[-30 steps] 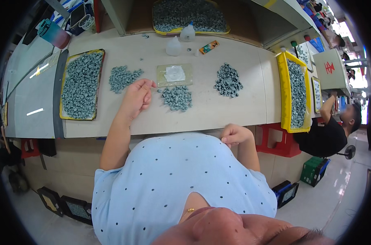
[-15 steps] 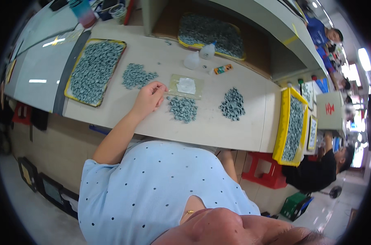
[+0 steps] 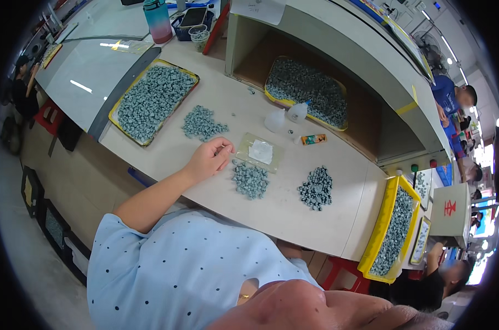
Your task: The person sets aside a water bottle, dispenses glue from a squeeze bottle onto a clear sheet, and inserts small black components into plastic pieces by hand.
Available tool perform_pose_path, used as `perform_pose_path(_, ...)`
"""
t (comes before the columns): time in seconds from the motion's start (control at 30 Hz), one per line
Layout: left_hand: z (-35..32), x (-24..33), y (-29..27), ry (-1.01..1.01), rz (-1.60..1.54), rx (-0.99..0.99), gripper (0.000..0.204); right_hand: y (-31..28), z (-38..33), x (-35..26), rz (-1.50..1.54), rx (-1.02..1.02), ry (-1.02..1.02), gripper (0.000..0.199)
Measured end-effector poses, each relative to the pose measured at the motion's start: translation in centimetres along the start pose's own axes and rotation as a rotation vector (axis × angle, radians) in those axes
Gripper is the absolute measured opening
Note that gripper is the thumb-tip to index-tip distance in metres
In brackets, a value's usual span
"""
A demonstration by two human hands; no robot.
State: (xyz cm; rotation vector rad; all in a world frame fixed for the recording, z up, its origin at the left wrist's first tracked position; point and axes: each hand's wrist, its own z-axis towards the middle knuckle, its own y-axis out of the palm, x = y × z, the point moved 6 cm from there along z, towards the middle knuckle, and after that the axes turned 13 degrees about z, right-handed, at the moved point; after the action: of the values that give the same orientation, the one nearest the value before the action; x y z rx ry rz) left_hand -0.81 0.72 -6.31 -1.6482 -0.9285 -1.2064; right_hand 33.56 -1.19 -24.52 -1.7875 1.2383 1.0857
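Observation:
My left hand (image 3: 211,158) rests over the worktable, its fingers curled together. Whether they pinch a small piece I cannot make out. Just right of the fingertips lies a greenish mat (image 3: 243,155) bearing a white sheet (image 3: 261,152). A pile of small grey-green pieces (image 3: 251,181) sits on the hand's near right. Beyond the hand is another such pile (image 3: 202,124); farther right lies a darker, shinier pile (image 3: 316,188). Of my right arm only a bit of forearm (image 3: 289,249) shows by the table edge; the hand is hidden.
A yellow-rimmed tray (image 3: 113,116) full of pieces stands at left, another (image 3: 277,98) inside the shelf (image 3: 244,52). Two squeeze bottles (image 3: 274,121) and a small orange-green package (image 3: 314,139) lie behind the mat. At right is a yellow bin (image 3: 366,268); people sit beyond.
The view has turned, so the table appears lower and more slanted. My left hand keeps almost the same place beside the mat, fingers still curled. The piles look unchanged.

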Motion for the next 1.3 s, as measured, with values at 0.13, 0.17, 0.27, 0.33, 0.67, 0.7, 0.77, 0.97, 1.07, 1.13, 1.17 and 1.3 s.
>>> perform_pose_path(0.13,2.0,-0.3,1.3,-0.060,-0.083,0.021,0.016,-1.5,2.0,0.8,-0.056,0.038,-0.078,0.024)
perform_pose_path(0.17,2.5,-0.4,1.5,-0.059,-0.078,0.021,0.016,-1.8,2.6,0.9,-0.071,0.047,-0.098,0.024)
perform_pose_path(0.27,3.6,-0.9,2.1,-0.071,-0.065,0.016,0.016,-2.1,3.8,1.3,-0.115,0.076,-0.149,0.024)
perform_pose_path(0.33,4.4,-1.1,2.4,-0.071,-0.078,0.015,0.015,-1.8,4.3,1.6,-0.141,0.102,-0.177,0.025)
perform_pose_path(0.67,6.8,-1.7,4.8,-0.058,-0.049,0.051,0.015,-3.7,0.4,5.0,-0.296,0.351,-0.241,0.026)
perform_pose_path(0.7,6.9,-2.0,4.9,-0.074,-0.065,0.052,0.015,-3.4,0.0,5.4,-0.316,0.371,-0.245,0.026)
perform_pose_path(0.77,6.8,-2.4,4.8,-0.093,-0.088,0.048,0.015,-2.5,-0.7,5.9,-0.360,0.402,-0.255,0.026)
perform_pose_path(0.97,5.2,-3.6,3.3,0.047,0.142,0.112,0.013,2.2,-4.0,6.0,-0.517,0.443,-0.302,0.027)
perform_pose_path(1.07,3.9,-3.3,2.7,0.193,0.300,0.189,0.013,4.6,-5.6,5.1,-0.595,0.470,-0.343,0.028)
perform_pose_path(1.13,2.9,-3.4,2.2,0.128,0.298,0.222,0.012,6.2,-6.7,4.7,-0.646,0.488,-0.369,0.028)
perform_pose_path(1.17,2.5,-3.5,2.0,0.131,0.294,0.220,0.012,6.9,-7.3,4.5,-0.671,0.499,-0.382,0.028)
perform_pose_path(1.3,1.3,-3.6,1.4,0.169,0.480,0.335,0.013,9.3,-10.6,4.3,-0.779,0.563,-0.404,0.029)
